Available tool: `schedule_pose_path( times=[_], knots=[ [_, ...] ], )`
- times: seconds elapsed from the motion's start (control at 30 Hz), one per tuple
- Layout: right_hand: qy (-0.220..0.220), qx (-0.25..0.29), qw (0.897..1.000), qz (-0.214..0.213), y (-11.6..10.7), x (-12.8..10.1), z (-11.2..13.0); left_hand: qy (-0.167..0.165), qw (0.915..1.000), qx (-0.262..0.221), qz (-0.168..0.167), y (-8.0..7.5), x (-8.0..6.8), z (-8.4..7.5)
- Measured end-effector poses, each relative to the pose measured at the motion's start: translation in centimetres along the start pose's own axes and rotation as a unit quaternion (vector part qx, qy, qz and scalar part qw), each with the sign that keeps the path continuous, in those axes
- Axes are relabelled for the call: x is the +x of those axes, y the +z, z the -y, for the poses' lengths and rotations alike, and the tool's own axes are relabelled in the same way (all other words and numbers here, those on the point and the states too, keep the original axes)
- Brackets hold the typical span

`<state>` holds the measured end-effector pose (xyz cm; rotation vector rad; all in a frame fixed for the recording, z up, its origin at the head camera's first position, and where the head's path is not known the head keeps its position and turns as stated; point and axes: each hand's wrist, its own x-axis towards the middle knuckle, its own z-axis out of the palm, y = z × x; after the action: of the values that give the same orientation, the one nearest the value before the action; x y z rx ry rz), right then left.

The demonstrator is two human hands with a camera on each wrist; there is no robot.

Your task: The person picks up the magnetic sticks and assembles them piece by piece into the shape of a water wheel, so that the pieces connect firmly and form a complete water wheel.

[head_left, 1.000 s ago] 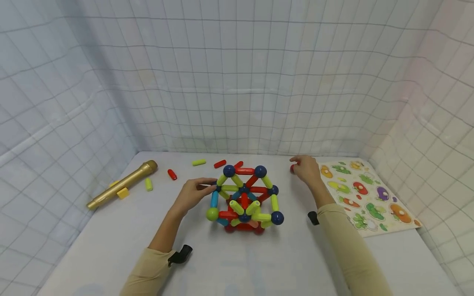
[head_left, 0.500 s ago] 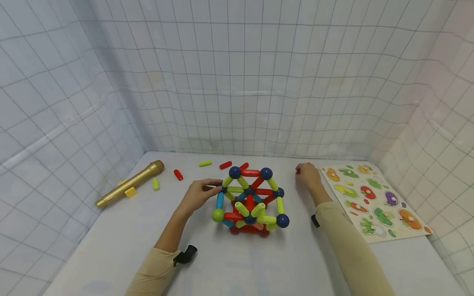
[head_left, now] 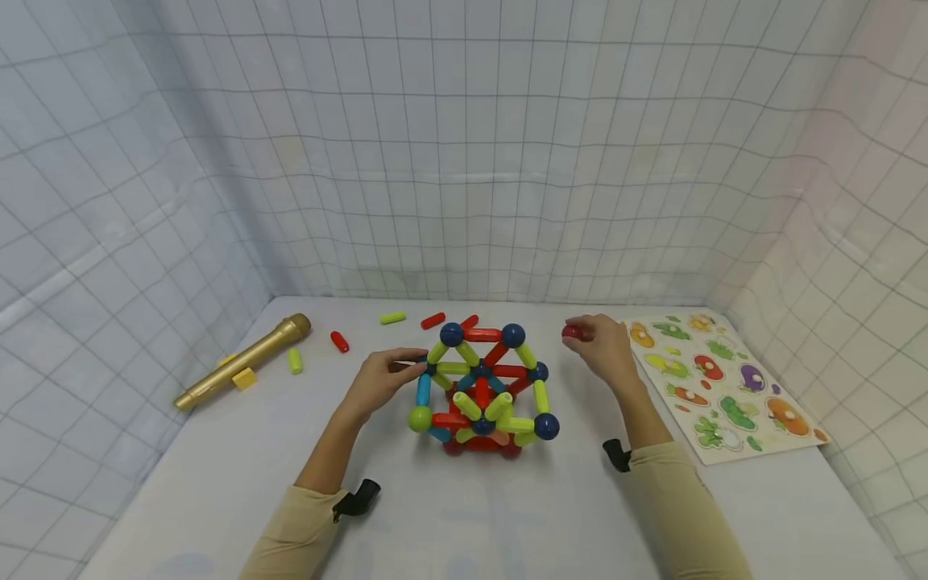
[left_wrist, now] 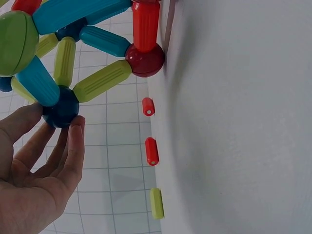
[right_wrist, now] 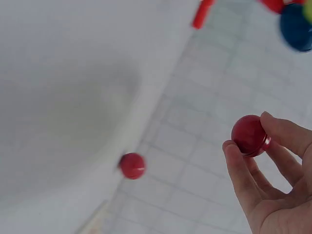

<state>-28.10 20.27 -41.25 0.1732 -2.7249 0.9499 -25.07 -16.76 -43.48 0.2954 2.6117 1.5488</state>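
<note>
A frame of coloured sticks and balls [head_left: 482, 395] stands in the middle of the table. My left hand [head_left: 379, 383] is at its left side, thumb and fingertips pinching a dark blue ball [left_wrist: 62, 109] where lime and light-blue sticks join. To the right of the frame, my right hand [head_left: 607, 348] pinches a red ball [right_wrist: 249, 135] between thumb and fingers. That held ball [head_left: 571, 331] points toward the frame in the head view. A second red ball [right_wrist: 132, 165] lies on the table in the right wrist view; in the head view it is hidden.
Loose red and lime sticks [head_left: 393, 317] lie behind and left of the frame. A gold microphone [head_left: 250, 358] rests at the far left beside yellow blocks [head_left: 244, 379]. A vegetable puzzle board [head_left: 725, 387] lies at the right. Grid-patterned cloth walls [head_left: 471, 161] enclose the table.
My right hand reached down near the back right, its fingertips out of sight half a second ago, and now shows a red ball in its grip. The left hand stays on the frame.
</note>
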Motion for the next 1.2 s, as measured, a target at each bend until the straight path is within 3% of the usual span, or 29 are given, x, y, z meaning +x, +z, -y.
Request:
schedule_pose_path(
  times=[0.3, 0.5, 0.63, 0.87, 1.2],
  knots=[
    [-0.085, 0.081, 0.993, -0.008, -2.0, -4.6, 5.0, 0.001, 1.0000, -0.001, 0.002, -0.1, 0.0, 0.0],
    [-0.106, 0.169, 0.978, 0.068, -2.5, -5.9, 7.0, -0.002, 1.0000, -0.007, 0.001, -0.3, 0.2, -0.4],
    [-0.121, 0.197, 0.968, 0.101, -2.2, -6.7, 7.5, -0.008, 0.9999, -0.010, 0.001, -0.2, 0.1, -0.3],
    [-0.183, 0.197, 0.955, 0.124, -1.6, -7.7, 8.1, -0.013, 0.9999, -0.008, 0.000, 0.0, -0.3, 0.1],
    [-0.200, 0.180, 0.955, 0.129, -1.6, -8.0, 8.6, -0.006, 1.0000, -0.005, -0.002, 0.0, -0.2, 0.0]
  ],
)
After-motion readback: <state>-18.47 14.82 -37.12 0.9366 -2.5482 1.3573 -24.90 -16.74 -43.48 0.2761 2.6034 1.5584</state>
